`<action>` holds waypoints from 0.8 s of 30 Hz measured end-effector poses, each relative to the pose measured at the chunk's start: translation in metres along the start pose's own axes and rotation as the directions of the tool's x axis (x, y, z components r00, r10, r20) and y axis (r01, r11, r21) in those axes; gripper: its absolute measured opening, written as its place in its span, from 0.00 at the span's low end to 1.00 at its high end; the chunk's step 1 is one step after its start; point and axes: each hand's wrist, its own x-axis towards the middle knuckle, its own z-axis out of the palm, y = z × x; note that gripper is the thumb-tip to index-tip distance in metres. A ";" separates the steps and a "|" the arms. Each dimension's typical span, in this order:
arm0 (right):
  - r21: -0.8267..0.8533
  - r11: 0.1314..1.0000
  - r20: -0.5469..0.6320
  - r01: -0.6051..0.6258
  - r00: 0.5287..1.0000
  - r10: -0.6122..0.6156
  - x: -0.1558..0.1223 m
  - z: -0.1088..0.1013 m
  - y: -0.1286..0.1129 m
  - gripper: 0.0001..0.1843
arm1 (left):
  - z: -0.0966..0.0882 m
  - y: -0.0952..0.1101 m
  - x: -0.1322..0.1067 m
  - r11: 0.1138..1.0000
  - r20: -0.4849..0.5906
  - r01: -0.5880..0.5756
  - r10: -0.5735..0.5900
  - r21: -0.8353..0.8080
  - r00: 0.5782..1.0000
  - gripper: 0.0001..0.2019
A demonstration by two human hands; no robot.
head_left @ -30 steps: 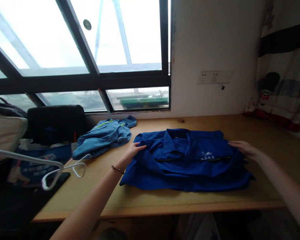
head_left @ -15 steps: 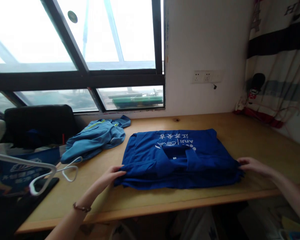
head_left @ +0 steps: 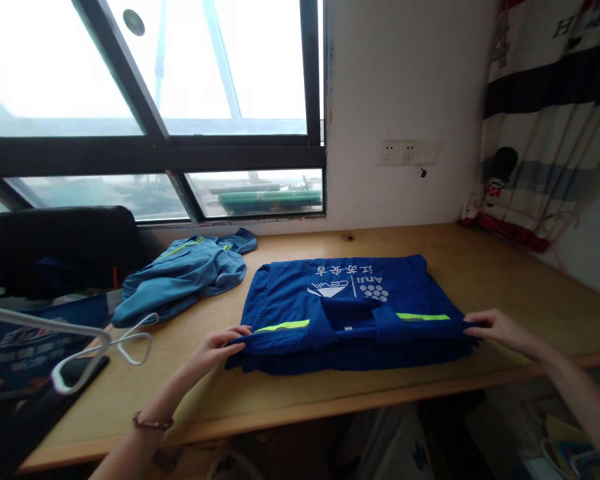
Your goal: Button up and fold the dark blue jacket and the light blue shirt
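Note:
A dark blue work jacket (head_left: 285, 287) lies folded on the wooden table, white lettering and a logo facing up. Its collar is near the front edge of the bundle, with a yellow reflective strip on either side. My left hand (head_left: 223, 343) pinches the bundle's left front corner between thumb and fingers. At the opposite front corner, my right hand (head_left: 495, 328) grips the same cloth in a pinch. The layers under the collar are partly hidden in folds.
A lighter blue garment (head_left: 185, 270) lies crumpled at the left rear of the table (head_left: 190, 393). A white hanger (head_left: 100, 340) juts in from the left, near a black chair (head_left: 65, 240). Wall sockets (head_left: 400, 153) and a curtain (head_left: 535, 140) are at the back right.
The jacket's collar edge has been drawn down toward me between both hands. Yellow strips now show on both sides, and more of the logo is uncovered. The view has shifted slightly.

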 end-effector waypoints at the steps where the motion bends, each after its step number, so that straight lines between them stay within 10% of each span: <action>1: -0.021 1.000 0.017 0.005 1.000 -0.004 -0.002 0.004 0.003 0.20 | -0.002 -0.004 -0.001 0.999 0.029 -0.008 0.007 0.035 1.000 0.11; 8: -0.220 0.974 -0.043 0.052 0.997 -0.063 -0.005 0.033 0.011 0.23 | 0.005 -0.019 -0.004 0.981 -0.043 -0.019 0.028 0.194 0.999 0.13; 13: -0.300 0.950 -0.142 0.090 0.980 -0.138 0.014 0.045 -0.042 0.23 | 0.039 0.027 0.002 0.909 -0.212 -0.044 0.143 0.415 0.967 0.14; 19: -0.438 0.793 -0.288 0.423 0.770 -0.570 0.039 0.114 -0.149 0.21 | 0.136 0.113 0.031 0.669 -0.007 -0.394 0.512 0.631 0.859 0.25; 21: -0.467 0.669 -0.099 0.579 0.717 -0.690 0.049 0.131 -0.163 0.21 | 0.158 0.120 0.044 0.527 0.170 -0.517 0.571 0.675 0.803 0.24; 24: -0.467 0.691 -0.027 0.552 0.772 -0.635 0.078 0.135 -0.143 0.22 | 0.163 0.095 0.070 0.501 0.165 -0.419 0.474 0.757 0.865 0.24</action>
